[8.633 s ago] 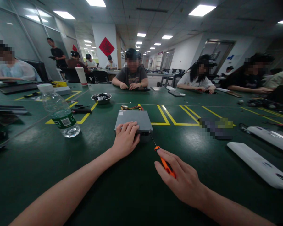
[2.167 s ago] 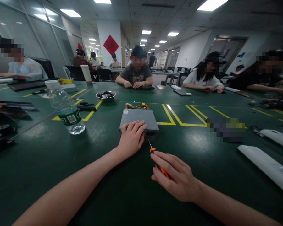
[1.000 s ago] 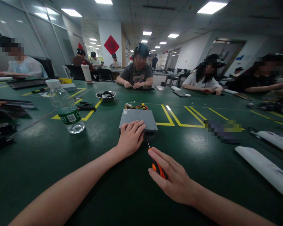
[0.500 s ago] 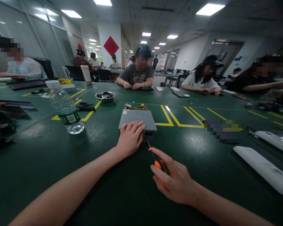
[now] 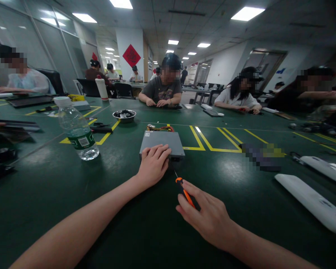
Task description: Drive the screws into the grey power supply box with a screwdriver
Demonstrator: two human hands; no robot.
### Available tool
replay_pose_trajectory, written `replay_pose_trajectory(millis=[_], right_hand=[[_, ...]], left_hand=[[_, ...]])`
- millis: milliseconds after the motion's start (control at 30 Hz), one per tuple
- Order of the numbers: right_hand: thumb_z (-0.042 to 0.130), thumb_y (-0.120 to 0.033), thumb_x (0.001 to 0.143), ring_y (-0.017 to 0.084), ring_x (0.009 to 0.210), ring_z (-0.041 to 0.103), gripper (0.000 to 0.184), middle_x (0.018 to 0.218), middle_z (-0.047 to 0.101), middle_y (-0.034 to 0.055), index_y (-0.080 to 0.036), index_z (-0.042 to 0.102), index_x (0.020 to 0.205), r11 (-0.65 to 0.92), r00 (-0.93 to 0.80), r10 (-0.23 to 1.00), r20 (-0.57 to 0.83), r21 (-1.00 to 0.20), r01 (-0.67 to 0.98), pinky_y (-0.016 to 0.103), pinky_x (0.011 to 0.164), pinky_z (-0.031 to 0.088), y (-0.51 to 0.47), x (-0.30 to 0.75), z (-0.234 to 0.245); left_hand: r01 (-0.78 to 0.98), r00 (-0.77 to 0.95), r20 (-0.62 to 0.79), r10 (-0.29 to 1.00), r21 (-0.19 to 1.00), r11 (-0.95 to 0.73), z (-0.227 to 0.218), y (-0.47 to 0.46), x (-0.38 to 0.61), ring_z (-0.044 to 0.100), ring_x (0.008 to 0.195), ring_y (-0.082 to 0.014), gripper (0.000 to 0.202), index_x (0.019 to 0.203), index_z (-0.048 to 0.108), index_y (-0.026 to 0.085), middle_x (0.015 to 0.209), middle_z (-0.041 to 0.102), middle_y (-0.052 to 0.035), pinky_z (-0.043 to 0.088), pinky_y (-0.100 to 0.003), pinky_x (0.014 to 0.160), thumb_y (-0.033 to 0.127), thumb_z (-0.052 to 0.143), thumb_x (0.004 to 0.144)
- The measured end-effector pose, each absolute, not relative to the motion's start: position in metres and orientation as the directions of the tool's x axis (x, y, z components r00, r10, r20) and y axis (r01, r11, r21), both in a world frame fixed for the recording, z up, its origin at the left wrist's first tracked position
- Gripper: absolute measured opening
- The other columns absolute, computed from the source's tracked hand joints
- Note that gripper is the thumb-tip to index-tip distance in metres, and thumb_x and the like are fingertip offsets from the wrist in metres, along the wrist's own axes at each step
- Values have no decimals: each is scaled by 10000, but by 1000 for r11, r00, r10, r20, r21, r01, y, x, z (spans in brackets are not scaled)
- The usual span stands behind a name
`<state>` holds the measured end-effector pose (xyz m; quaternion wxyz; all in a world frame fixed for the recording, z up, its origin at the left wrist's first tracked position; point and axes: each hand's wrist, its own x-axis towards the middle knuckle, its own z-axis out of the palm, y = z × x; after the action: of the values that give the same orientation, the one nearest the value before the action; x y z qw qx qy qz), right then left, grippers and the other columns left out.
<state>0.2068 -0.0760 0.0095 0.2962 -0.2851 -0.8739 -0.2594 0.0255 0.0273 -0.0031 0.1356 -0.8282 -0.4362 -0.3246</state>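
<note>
A grey metal computer power supply [image 5: 162, 140] lies flat on the green table in front of me, its bundle of coloured wires [image 5: 162, 128] at the far side. My left hand [image 5: 154, 164] grips its near left part, with the fingers bent over the top and the palm against the front. In my right hand [image 5: 204, 213] is a screwdriver [image 5: 187, 196] with an orange and black handle, pinched between thumb and fingers. Its thin tip points forward, just short of the power supply's near face and apart from it.
Left of the power supply stands a water bottle [image 5: 80, 134]. Beyond it are a metal bowl [image 5: 124, 116] of small parts and a white cup [image 5: 101, 88]. White panels [image 5: 310, 200] lie at the right. Several people sit around the table [image 5: 123, 239], which has yellow tape lines.
My right hand has drawn slightly back towards me, and the screwdriver has turned in its fingers. My left hand stays on the power supply.
</note>
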Motion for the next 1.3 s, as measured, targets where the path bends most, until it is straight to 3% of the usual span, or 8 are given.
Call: replay_pose_trajectory(millis=[167,333,467,667,833,933,1100,1300], right_hand=[[502,-251,834,170,766,632,157,905,642,145,-148,611,879,697,-659,370,655,273,663,261,651,525,-76,204,11],[552,-206,797,187,768,600,192,999,603,154,-188,581,986,756,-734,377,565,271,596,294,615,493,-74,204,2],[552,-308,807,169,692,585,135,971,622,127,-178,581,828,800,-751,367,549,225,556,300,597,490,-73,201,1],[465,-278,823,215,902,592,281,1122,560,204,-134,534,1054,842,-770,443,460,82,533,304,687,500,-79,202,11],[496,-232,829,169,732,616,218,1096,608,182,-169,545,1032,835,-775,352,525,199,514,292,606,478,-81,204,10],[522,-259,834,170,753,631,232,1026,649,163,-124,512,1022,832,-719,332,610,170,529,287,631,493,-81,205,7],[521,-269,833,195,862,633,196,1030,616,176,-146,423,949,823,-620,471,627,-60,565,287,658,525,-81,206,2],[455,-204,825,169,800,621,240,1248,387,168,-199,350,1041,536,-389,844,369,-558,633,338,653,531,-90,203,-8]], left_hand=[[810,401,664,631,64,-582,-4,28,26,438,1148,-226,315,1163,487,245,1259,525,-50,276,-422,901,224,414,858],[809,407,666,625,55,-586,-4,28,26,439,1149,-229,313,1163,489,244,1255,528,-54,274,-426,899,230,412,860],[812,407,661,631,56,-582,-3,28,26,437,1153,-230,310,1161,488,243,1259,526,-50,274,-427,897,230,406,862],[813,410,651,639,56,-579,-3,27,26,439,1148,-229,308,1163,484,238,1267,519,-47,273,-423,896,233,403,866],[816,413,646,643,52,-576,-4,28,25,433,1154,-226,315,1171,476,241,1272,514,-37,271,-419,897,230,410,863],[813,416,650,636,48,-580,-5,28,25,435,1155,-225,316,1172,475,241,1272,515,-39,273,-418,895,232,410,863],[812,411,660,629,50,-582,-5,28,25,432,1155,-229,320,1175,473,242,1268,519,-46,267,-422,898,226,407,862],[815,416,652,634,42,-577,-3,28,26,434,1156,-221,308,1166,476,236,1272,516,-42,267,-418,892,228,394,868]])
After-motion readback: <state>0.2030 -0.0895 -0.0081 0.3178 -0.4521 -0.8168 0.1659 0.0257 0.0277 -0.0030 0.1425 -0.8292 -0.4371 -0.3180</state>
